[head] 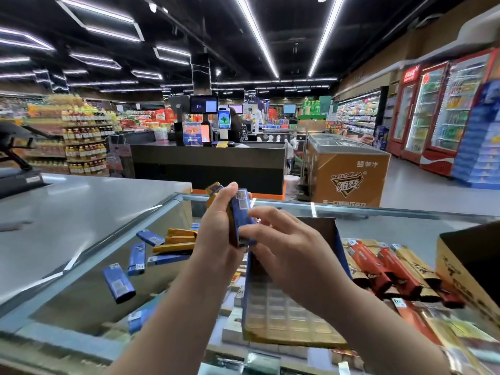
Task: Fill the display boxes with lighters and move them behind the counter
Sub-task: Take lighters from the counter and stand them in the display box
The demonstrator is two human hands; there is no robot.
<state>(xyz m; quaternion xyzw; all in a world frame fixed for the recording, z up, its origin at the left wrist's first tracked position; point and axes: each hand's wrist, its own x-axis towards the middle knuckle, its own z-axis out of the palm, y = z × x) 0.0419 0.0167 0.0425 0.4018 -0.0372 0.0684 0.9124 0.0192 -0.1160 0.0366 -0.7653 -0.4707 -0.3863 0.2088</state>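
1. Two hands up over the glass counter (378,220). Left hand (216,231) is wrapped round a small bundle of lighters (239,217), mostly blue with a gold one at the back. Right hand (278,239) has its fingers loosely spread, tips touching the lower end of the bundle.
2. Landmark: the display box (284,315), lying flat on the counter right under my hands, grid of slots facing up. Most slots look unfilled; blur hides the far rows.
3. Step in hand, as I judge it: peel one lighter off the bundle with the right hand and seat it in a slot.
4. Doing it well: pinch one lighter only, by its lower end, and keep the left grip firm so the rest don't fan out or drop.
5. Drop it in straight, same way up as its neighbours, one per slot. Fill row by row so nothing gets skipped.
6. Loose blue lighters (136,255) and gold lighters (178,240) lie scattered left of the box. Next batch comes from there.
7. Red and gold lighters (384,266) lie in a row right of the box, with a second box (470,263) beyond them.
8. Risk: glass is slick, so a nudged box could slide. Steady it if it shifts.
9. Not yet ready to go behind the counter.
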